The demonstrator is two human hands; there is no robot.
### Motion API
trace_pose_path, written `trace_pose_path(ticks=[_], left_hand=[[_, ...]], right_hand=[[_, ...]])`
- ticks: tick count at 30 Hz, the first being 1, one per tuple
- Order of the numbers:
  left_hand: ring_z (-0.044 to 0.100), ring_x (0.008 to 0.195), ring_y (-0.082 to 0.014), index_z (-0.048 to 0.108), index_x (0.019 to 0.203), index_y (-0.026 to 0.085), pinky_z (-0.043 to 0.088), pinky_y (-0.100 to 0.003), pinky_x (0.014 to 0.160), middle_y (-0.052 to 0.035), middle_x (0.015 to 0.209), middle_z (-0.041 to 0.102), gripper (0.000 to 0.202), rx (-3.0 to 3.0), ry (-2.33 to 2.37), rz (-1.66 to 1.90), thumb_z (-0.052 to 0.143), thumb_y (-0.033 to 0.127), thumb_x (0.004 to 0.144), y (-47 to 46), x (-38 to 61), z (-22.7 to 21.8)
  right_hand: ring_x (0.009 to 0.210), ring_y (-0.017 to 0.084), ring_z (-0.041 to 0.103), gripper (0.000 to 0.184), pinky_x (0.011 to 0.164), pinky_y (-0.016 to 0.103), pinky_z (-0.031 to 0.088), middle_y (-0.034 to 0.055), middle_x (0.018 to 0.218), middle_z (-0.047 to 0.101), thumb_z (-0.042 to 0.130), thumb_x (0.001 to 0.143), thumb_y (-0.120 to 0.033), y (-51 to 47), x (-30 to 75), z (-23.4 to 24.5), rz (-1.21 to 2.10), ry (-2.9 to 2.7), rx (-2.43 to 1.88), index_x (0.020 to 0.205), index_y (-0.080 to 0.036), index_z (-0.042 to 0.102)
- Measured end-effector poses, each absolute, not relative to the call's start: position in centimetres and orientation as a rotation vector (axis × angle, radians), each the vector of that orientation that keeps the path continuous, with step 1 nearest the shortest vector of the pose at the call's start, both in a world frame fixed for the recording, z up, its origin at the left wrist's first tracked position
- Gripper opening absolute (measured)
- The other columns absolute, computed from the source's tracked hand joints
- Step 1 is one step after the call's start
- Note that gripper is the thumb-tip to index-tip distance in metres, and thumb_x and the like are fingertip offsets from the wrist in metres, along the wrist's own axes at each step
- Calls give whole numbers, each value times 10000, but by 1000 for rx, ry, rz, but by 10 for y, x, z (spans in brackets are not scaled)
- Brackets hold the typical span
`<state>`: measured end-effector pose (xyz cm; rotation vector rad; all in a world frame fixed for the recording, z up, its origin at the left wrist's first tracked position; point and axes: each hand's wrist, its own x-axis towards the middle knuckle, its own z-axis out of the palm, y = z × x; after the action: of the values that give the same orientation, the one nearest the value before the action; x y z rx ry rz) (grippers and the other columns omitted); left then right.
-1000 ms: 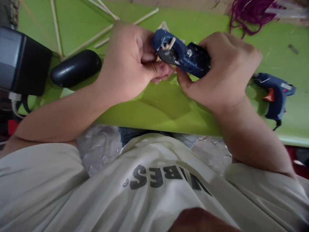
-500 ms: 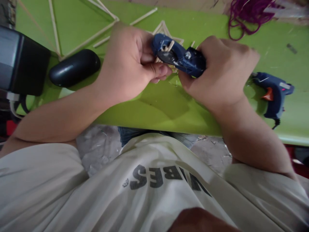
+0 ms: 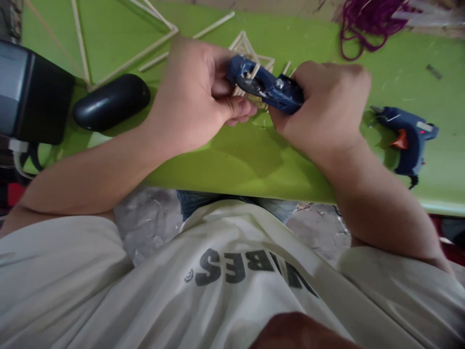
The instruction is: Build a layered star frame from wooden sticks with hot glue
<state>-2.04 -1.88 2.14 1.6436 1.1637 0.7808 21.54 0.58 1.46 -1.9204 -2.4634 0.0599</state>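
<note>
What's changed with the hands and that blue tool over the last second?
The right hand has slid left along the blue tool, covering more of it. The left hand still pinches the thin sticks at its tip. Glue gun and black case lie unmoved.

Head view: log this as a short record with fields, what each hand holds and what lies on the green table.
Left hand: pinches thin wooden sticks at the tool's head
Right hand: grips blue hand tool
Table: green
Right side: blue glue gun, lying untouched
Left side: black oval case
Far right corner: purple yarn
</note>
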Motion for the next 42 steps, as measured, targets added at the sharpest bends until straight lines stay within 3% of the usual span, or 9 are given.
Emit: trace_pose_path(ticks=[6,10,16,18,22,27,33,36,42], left_hand=[[862,1016,-298,768,942,470,677,-637,823,-3,1005,875,212,1601,1189,743,965,505,873,-19,-19,21],[828,833,-305,822,978,445,707,-609,743,-9,999,879,279,1566,1114,876,990,639,870,-10,-21,4],[865,767,-207,923,1146,321,662,-326,518,-42,1061,898,259,1635,768,1122,864,566,1085,0,-27,-19],[868,775,-229,922,1144,330,701,-361,573,-49,1054,903,263,1610,777,1119,902,575,1050,0,-26,-20],[581,493,-134,862,1062,269,423,-320,454,-57,854,841,456,1519,860,1160,774,716,1089,3,-19,-25],[371,455,-123,814,1053,287,227,-353,470,-17,687,634,611,1435,869,1225,615,865,1080,9,-14,-33],[486,597,-166,664,1475,413,397,-367,556,22,823,616,950,1554,855,1263,891,991,756,5,-1,-42],[659,776,-217,744,1330,353,552,-421,681,-38,999,756,996,1739,885,1333,978,1004,614,5,16,-38],[799,920,-300,811,1003,260,656,-516,892,-100,1006,849,672,1921,1096,1232,842,922,890,-2,22,-14]], right_hand=[[1084,464,815,723,892,548,548,233,1121,860,486,961,-893,10,217,9,35,-2504,-1861,1133,-267,804],[1003,416,796,682,841,504,519,211,1071,859,543,983,-854,13,220,6,5,-2483,-1834,1116,-244,815],[796,291,666,912,761,444,397,169,902,797,459,996,-1018,17,227,4,36,-2281,-1718,1005,-182,825],[787,288,657,856,763,444,412,148,883,762,470,1018,-984,17,227,6,83,-2237,-1721,977,-197,807],[792,294,659,584,823,469,518,92,813,674,663,1013,-808,19,223,9,224,-2149,-1752,875,-242,711],[799,263,609,455,867,490,585,28,723,534,775,1004,-583,18,215,7,484,-1985,-1635,764,-273,544],[731,232,560,394,662,425,581,14,687,531,788,1006,-507,6,205,-2,863,-1821,-1318,777,-278,563],[752,245,628,304,669,433,614,49,777,693,803,967,-470,2,200,-10,1039,-1830,-1146,817,-268,633],[1145,360,776,111,1054,548,657,110,1112,822,725,1014,-370,-5,187,-16,864,-2033,-1054,1006,-262,698]])
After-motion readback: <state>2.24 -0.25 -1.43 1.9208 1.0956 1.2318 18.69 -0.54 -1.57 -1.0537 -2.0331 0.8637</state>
